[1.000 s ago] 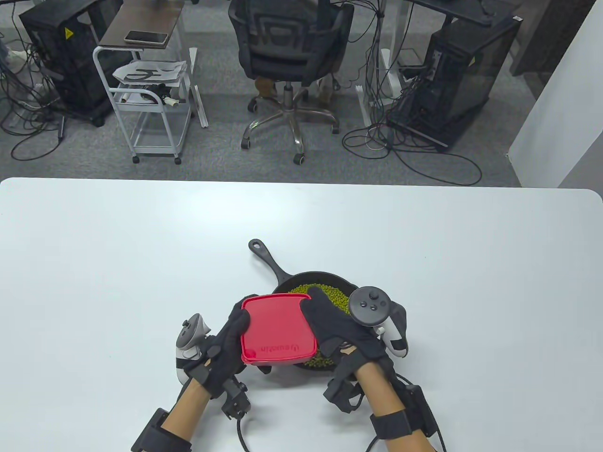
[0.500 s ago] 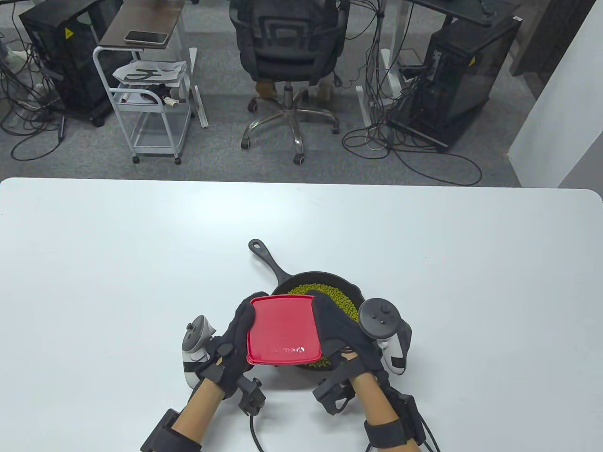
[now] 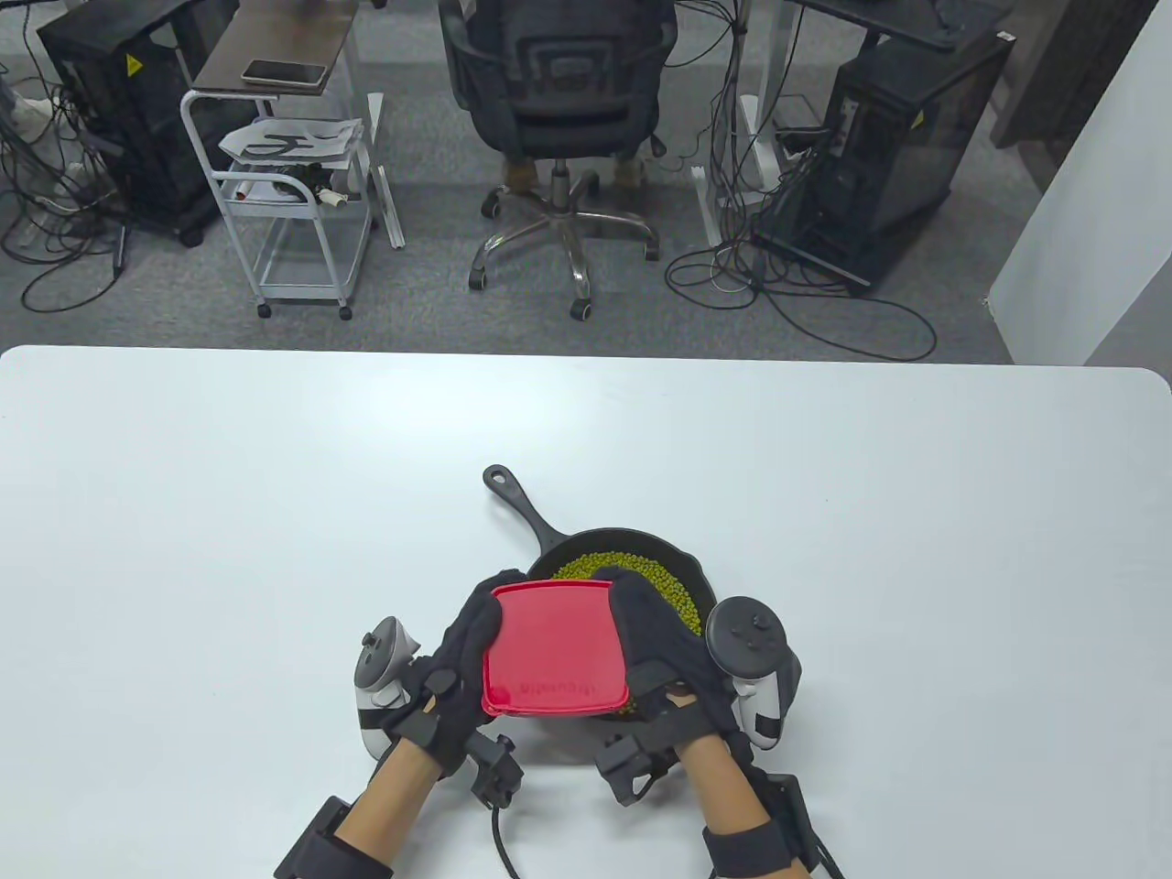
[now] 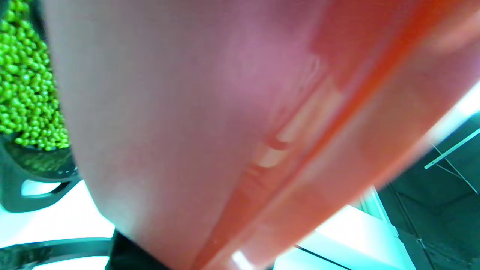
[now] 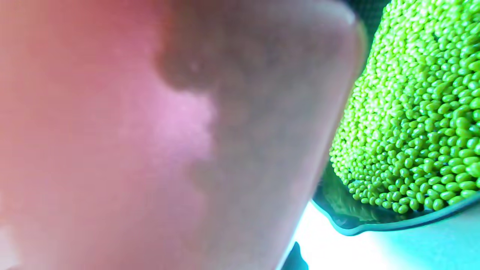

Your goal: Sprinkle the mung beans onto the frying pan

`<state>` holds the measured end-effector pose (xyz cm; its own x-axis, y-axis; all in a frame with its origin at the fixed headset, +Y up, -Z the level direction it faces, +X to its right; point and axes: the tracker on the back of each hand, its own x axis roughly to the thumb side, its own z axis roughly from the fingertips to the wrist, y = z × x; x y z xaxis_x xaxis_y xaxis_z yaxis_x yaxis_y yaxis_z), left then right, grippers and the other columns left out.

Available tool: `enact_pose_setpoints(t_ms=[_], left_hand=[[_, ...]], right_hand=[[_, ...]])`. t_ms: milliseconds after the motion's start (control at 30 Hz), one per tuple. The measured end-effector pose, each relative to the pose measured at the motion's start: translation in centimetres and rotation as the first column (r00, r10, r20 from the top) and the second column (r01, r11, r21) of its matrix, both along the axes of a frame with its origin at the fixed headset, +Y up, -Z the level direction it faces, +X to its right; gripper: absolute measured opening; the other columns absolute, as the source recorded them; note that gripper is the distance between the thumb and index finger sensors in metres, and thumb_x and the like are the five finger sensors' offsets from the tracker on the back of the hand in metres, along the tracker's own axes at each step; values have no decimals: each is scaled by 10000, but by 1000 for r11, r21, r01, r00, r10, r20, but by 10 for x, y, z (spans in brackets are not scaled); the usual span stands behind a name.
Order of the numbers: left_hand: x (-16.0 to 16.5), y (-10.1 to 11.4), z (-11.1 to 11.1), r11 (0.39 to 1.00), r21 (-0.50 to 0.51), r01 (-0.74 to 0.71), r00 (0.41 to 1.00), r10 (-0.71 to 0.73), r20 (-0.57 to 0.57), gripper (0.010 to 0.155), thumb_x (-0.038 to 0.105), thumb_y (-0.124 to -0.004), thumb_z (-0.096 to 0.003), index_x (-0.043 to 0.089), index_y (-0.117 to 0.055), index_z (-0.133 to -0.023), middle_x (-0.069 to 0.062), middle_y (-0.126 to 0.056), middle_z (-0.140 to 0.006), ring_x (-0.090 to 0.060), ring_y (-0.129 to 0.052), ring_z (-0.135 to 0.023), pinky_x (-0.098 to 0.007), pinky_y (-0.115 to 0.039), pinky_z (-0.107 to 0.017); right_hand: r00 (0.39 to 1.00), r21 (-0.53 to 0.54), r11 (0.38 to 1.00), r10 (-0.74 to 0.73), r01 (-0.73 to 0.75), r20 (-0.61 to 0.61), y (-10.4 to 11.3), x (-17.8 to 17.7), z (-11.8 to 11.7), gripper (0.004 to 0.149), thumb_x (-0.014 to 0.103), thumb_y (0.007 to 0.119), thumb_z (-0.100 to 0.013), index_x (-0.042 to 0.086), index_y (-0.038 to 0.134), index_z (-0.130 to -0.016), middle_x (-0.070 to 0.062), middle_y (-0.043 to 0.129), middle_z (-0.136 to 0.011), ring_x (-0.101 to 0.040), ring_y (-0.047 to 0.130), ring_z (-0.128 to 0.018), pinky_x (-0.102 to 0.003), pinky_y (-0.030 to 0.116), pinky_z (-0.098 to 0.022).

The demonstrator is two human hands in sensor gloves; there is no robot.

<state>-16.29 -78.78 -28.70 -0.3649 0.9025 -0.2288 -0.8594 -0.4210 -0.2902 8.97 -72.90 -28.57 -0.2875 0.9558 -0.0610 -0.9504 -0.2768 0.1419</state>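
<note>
Office floor in grey carpet fills the background of the table view, with a wheeled white cart [image 3: 293,197] at left, a black swivel chair [image 3: 558,101] at centre and a black computer tower [image 3: 902,137] at right among loose cables. White table [image 3: 183,513] occupies the lower part of that view. Left hand [image 3: 449,678], in a black sensor glove with a tracker strapped on its outer side, grips the left edge of a red container [image 3: 554,648], fingers curled around the rim. Red container is held between both hands above the near part of a black frying pan [image 3: 632,545], its flat red face turned up toward the camera and carrying embossed lettering near the closer edge. Frying pan rests on the table, its handle [image 3: 517,499] pointing away and to the left; mung beans [image 3: 632,572] lie piled inside it. Right hand [image 3: 668,655], likewise gloved and tracked, grips the right edge of the container, fingers wrapped over the far right corner. Left wrist view: blurred pinkish-red container wall [image 4: 225,123] fills most of the picture, beans [image 4: 26,78] visible at far left. Right wrist view: the same blurred wall [image 5: 150,135] at left, heaped green beans [image 5: 416,112] in the dark pan rim [image 5: 375,225] at right
</note>
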Motion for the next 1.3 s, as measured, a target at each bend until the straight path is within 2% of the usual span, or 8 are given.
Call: enact_pose_setpoints(t_ms=[133, 233, 333, 500, 667, 833, 1100, 1300], left_hand=[[-4, 3, -2, 1000, 12, 15, 1000, -15, -25, 605, 720, -575, -507, 471, -591, -1059, -151, -623, -1045, -376, -889, -689, -466, -860, -395], [-8, 0, -3, 1000, -10, -16, 999, 16, -42, 609, 719, -568, -515, 472, -565, -1071, -154, -589, -1057, -380, -867, -712, -471, -848, -414], [-14, -3, -4, 1000, -13, -20, 999, 19, -44, 616, 720, -568, -513, 464, -561, -1074, -150, -586, -1059, -377, -866, -711, -469, -848, -414], [-22, -4, -5, 998, -39, -49, 992, 44, -122, 631, 733, -574, -506, 459, -555, -1074, -142, -590, -1058, -370, -868, -708, -463, -851, -410], [-22, -4, -4, 997, -56, -60, 997, 56, -60, 777, 756, -565, -505, 323, -345, -1111, -123, -529, -1091, -364, -837, -755, -463, -841, -445], [-19, 3, -1, 1000, -16, -3, 1000, 3, -17, 876, 772, -578, -495, 328, -103, -1082, -137, -403, -1123, -398, -756, -833, -498, -797, -520], [-12, 9, 8, 994, 18, 107, 990, -108, 94, 896, 757, -626, -491, 329, -98, -1075, -163, -434, -1104, -407, -783, -797, -494, -811, -488], [-7, 12, 10, 988, 54, 146, 982, -152, 116, 909, 733, -658, -487, 341, -69, -1058, -180, -514, -1037, -405, -791, -767, -485, -822, -446]], right_hand=[[995, -45, 997, -65, 62, -73, -5, -3, 1, 582, 602, 461, -614, 296, 528, -1105, -220, 656, -1005, -513, 771, -740, -428, 790, -485], [989, -47, 999, -22, 15, -144, -7, -7, 4, 664, 613, 449, -608, 259, 376, -1165, -258, 607, -1064, -537, 760, -744, -446, 786, -488], [981, -57, 998, 1, -12, -196, -8, -11, 9, 709, 628, 440, -606, 268, 238, -1182, -272, 647, -1047, -532, 796, -711, -437, 804, -458], [960, -59, 997, 26, -44, -280, -7, -16, 15, 769, 655, 445, -603, 219, 168, -1173, -235, 722, -984, -505, 840, -665, -410, 822, -419], [981, -41, 999, 24, -32, -191, -9, -17, 16, 764, 668, 474, -602, 220, 234, -1173, -197, 792, -901, -473, 876, -623, -385, 837, -382], [992, -60, 998, -44, 37, -121, -10, -12, 16, 741, 656, 507, -609, 238, 266, -1172, -200, 802, -893, -469, 885, -612, -382, 841, -373], [998, -43, 997, -62, 61, -25, -9, 0, 14, 768, 649, 499, -605, 175, 262, -1161, -202, 773, -921, -470, 880, -620, -385, 842, -379], [998, -36, 997, -64, 64, -13, -9, 3, 14, 724, 644, 485, -606, 231, 295, -1170, -206, 791, -900, -470, 890, -606, -383, 847, -367]])
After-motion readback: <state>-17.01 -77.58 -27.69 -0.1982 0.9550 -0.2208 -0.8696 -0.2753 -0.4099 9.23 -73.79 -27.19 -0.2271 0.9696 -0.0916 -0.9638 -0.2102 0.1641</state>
